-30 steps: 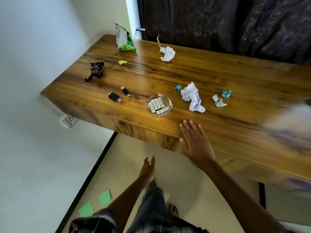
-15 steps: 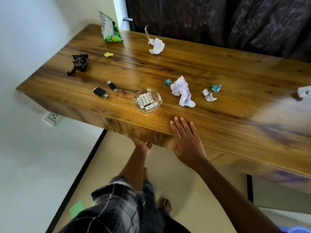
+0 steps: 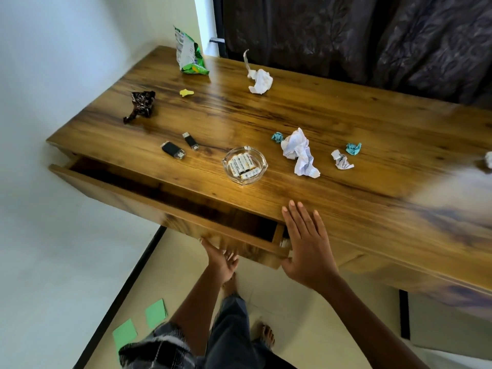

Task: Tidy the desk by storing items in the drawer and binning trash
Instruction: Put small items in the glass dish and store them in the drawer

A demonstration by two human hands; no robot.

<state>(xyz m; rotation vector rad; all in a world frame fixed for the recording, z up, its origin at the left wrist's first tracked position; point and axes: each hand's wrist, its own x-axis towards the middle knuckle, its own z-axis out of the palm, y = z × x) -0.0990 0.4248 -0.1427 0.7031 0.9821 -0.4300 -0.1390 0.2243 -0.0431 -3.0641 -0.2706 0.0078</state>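
Wooden worktop still carries its clutter, but the drawer at lower left has just slid open under the left hand gripping its underside, the right hand resting flat and relaxed on the edge, so storing can begin.

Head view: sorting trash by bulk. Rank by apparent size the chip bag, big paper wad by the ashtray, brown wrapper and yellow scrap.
1. Paper wad, nearer the camera, so unsure against the bag
2. Chip bag
3. Brown wrapper
4. Yellow scrap
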